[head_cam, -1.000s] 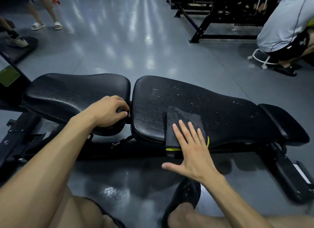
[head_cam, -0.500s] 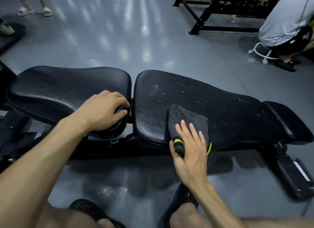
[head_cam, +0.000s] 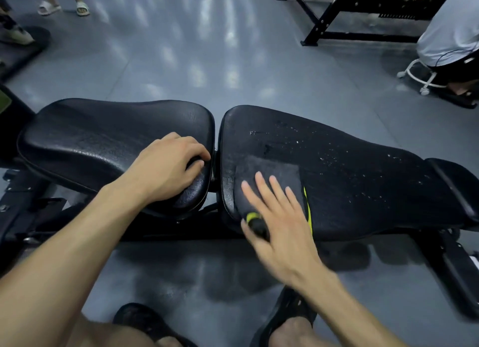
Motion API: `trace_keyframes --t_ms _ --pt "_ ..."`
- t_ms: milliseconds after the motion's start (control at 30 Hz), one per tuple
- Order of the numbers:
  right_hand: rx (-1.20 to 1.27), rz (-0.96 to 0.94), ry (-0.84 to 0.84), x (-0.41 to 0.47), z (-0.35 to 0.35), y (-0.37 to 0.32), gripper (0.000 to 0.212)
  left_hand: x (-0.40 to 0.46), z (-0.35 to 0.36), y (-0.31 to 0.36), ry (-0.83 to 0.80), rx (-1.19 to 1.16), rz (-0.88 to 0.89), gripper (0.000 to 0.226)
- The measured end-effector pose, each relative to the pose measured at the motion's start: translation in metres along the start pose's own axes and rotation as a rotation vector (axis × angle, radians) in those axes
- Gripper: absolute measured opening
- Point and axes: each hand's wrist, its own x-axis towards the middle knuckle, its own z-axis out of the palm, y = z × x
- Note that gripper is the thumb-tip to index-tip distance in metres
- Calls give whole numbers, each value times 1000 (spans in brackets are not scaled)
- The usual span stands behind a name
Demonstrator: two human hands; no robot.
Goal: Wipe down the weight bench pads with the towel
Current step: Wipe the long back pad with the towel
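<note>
**Black bench pads, towel under the right hand**

Grey glossy floor (head_cam: 181, 48) filled most of the view. Across it lay the bench, with its long back pad (head_cam: 350, 170) running from centre toward three o'clock and its seat pad (head_cam: 103, 139) toward nine o'clock, a narrow gap between them. White droplets speckled the back pad's far and right parts. A black machine frame (head_cam: 337, 23) stood at one o'clock, and a seated person in a pale shirt (head_cam: 451, 35) was at two o'clock on a white stool (head_cam: 420, 77). Feet in white slides (head_cam: 62, 7) showed at eleven o'clock.

The dark towel (head_cam: 272, 175), edged in yellow-green, lay on the back pad's near left corner, draped over its front edge. The right hand (head_cam: 277, 217) pressed flat on it, fingers straight and spread, blurred. The left hand (head_cam: 166, 170) gripped the seat pad's near right corner, fingers curled over the edge.
</note>
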Motion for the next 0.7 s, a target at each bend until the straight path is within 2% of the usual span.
trace_keyframes --t_ms 67,133,300,500,600,700 --pt "-12 -57 -50 -14 -2 1 69 2 1 -4 17 -15 0 25" --pt "-10 -75 -85 13 -6 8 67 4 2 -7 26 -25 -6 26" --pt "-20 63 -110 112 2 5 71 6 3 -12 57 -58 -23 29" --pt "31 -232 -96 18 0 -16 65 14 7 -21 70 -28 -3 33" --pt "208 -148 -106 58 -4 -4 57 20 9 -25 86 -26 -2 36" --pt "205 -22 -73 129 -2 2 54 22 9 -25 80 -26 -9 38"
